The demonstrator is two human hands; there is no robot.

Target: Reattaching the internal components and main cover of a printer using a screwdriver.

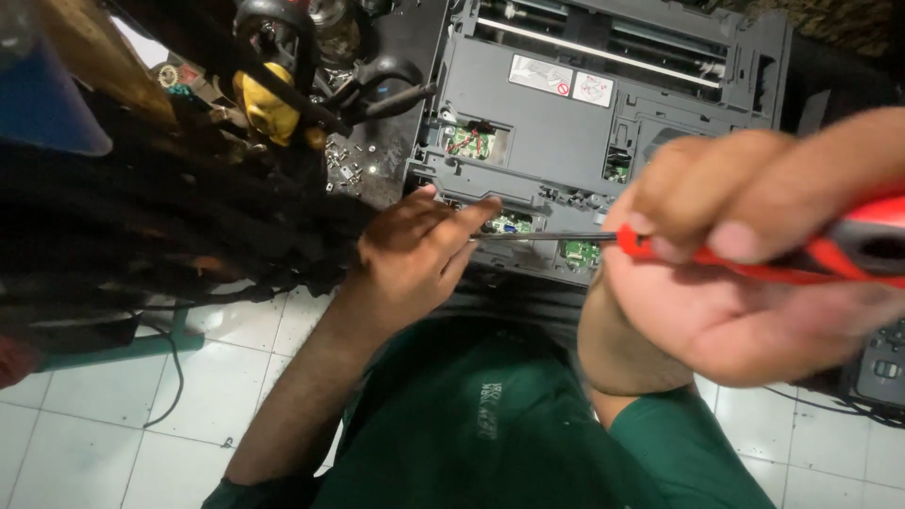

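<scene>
Screwdriver point(754, 253), red-handled with a thin dark shaft, lies level across the centre right of the frame. We see its tip end near the centre, at the front edge of a grey printer chassis point(566, 123) with its covers off.

Right hand point(754, 264), large and close to the lens at right, is clenched around the red handle. Left hand point(415, 259), centre frame, rests against the chassis edge with thumb and forefinger pinched at the shaft tip; whether it holds a screw there we cannot tell.

Small green circuit boards point(468, 141) show through openings in the chassis, one in the upper centre and others just behind the shaft. Two white warning stickers point(566, 83) sit on the grey top plate.

Upper left of the frame: a tangle of dark cables point(170, 226), a yellow part point(267, 108), and loose screws point(353, 160) scattered on a dark surface. Lower half: green shirt point(490, 424) and white tiled floor point(104, 434). A dark keypad panel point(881, 363) sits at the right edge.
</scene>
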